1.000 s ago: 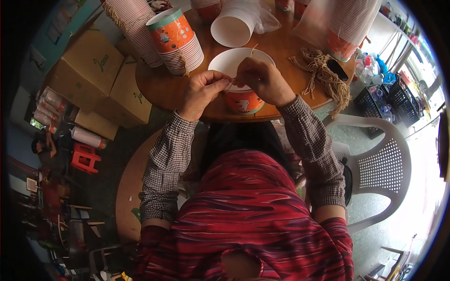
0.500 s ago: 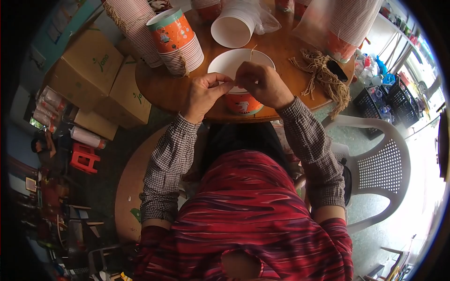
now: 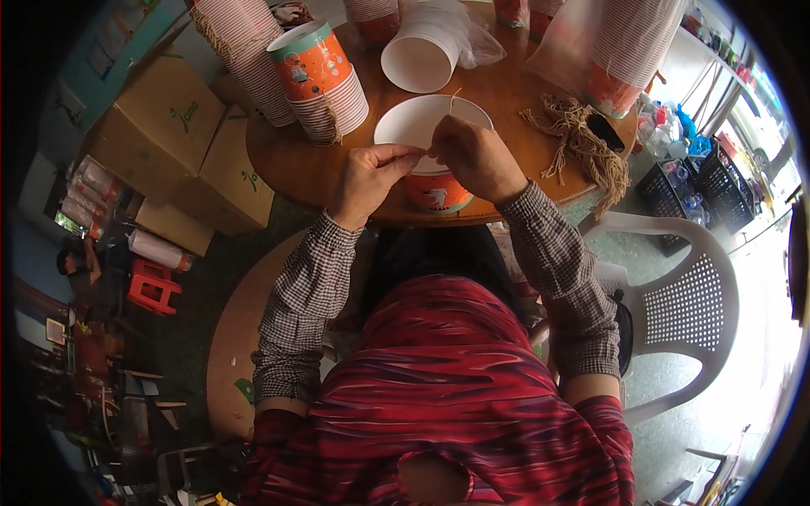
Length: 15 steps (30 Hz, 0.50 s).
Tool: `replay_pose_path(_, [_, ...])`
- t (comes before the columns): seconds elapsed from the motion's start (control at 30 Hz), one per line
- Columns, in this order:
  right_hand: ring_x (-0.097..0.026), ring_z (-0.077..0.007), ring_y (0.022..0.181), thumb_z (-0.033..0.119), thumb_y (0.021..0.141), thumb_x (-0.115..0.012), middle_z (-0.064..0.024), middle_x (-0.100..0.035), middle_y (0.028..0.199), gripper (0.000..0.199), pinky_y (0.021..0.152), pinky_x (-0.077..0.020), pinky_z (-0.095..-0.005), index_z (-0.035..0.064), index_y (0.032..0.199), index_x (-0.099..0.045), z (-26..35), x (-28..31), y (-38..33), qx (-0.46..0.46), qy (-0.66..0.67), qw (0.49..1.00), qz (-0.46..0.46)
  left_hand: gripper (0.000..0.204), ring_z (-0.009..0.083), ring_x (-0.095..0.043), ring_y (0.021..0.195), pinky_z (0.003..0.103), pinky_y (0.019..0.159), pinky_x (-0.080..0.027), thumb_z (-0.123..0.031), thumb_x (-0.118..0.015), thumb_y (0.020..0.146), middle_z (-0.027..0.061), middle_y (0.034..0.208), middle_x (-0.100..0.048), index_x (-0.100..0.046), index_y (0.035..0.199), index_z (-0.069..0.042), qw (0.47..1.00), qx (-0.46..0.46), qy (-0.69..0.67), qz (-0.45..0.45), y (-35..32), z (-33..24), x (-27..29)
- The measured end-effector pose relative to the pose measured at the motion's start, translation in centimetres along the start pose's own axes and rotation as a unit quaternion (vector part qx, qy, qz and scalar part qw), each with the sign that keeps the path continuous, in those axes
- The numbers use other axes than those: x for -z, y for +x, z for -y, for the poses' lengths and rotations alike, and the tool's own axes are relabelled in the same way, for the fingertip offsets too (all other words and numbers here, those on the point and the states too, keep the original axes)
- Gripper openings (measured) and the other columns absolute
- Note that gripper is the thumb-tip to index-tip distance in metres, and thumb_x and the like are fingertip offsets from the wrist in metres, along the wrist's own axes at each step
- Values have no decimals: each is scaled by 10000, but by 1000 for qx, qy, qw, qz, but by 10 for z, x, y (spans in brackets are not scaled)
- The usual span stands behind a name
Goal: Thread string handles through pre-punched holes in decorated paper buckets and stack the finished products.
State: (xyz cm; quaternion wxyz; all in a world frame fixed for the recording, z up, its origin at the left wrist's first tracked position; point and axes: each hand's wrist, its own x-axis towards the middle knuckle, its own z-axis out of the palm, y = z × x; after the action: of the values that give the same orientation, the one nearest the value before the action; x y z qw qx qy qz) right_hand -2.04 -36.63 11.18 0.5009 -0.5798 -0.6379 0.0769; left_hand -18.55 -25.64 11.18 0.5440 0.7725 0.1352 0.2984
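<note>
**Head view: two hands, one paper cup and a thin bit of string**

Head camera had us looking straight down on the round wooden table [image 3: 337, 173], and we saw both hands meet at the near rim of a white-lined orange paper cup [image 3: 432, 160] that stood close to the table's near edge. Our left hand [image 3: 371, 179] had its fingers pinched narrow at the rim, thumb against fingertips, and our right hand [image 3: 477, 156] was curled tight just beside it, gripping a thin string [image 3: 453, 99] that stuck up from the fist over the cup's mouth. Whether the left pinch held the string's other end or the rim itself, we could not tell.

We judged the cup light and easily crushed (thin paper wall, open top), so the stiffer rolled rim looked the place to steady it, not the soft side. The string looked limp and fine, best pinched near its end between fingertips.

Around the work we saw a stack of striped cups [image 3: 325, 80] topped by an orange one, another open white cup [image 3: 419, 61] farther back, and a loose bundle of tan twine [image 3: 582, 143] to the right. Cardboard boxes [image 3: 173, 135] sat beyond the table on the left, a white plastic chair [image 3: 683, 304] on the right.
</note>
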Motion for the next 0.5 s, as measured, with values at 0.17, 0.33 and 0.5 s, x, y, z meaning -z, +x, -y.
replay_pose_path(0.17, [-664, -201, 698, 67, 919, -476, -105, -650, 782, 62, 626, -532, -314, 8, 912, -492, 8, -9, -2, -34, -5, 999, -32, 199, 79, -612, 857, 228, 797, -489, -90, -596, 905, 42, 925, -697, -679, 1046, 23, 1000, -11, -26, -12, -3, 11, -2])
replay_pose_path(0.33, [-663, -244, 652, 110, 931, -479, -124, -631, 719, 83, 584, -523, -347, 29, 922, -468, 8, -17, -7, -40, -44, 994, -90, 187, 84, -617, 819, 224, 760, -487, -92, -586, 912, 39, 885, -698, -683, 1024, 23, 999, 2, -24, -29, -10, 7, -7])
replay_pose_path(0.5, [-645, -232, 634, 106, 925, -499, -120, -615, 707, 75, 589, -515, -330, 32, 924, -484, 8, -21, -7, -30, -73, 989, -125, 185, -2, -457, 621, 155, 542, -354, -116, -571, 936, -30, 794, -637, -688, 1019, 0, 989, -129, 58, -50, -12, 16, -12])
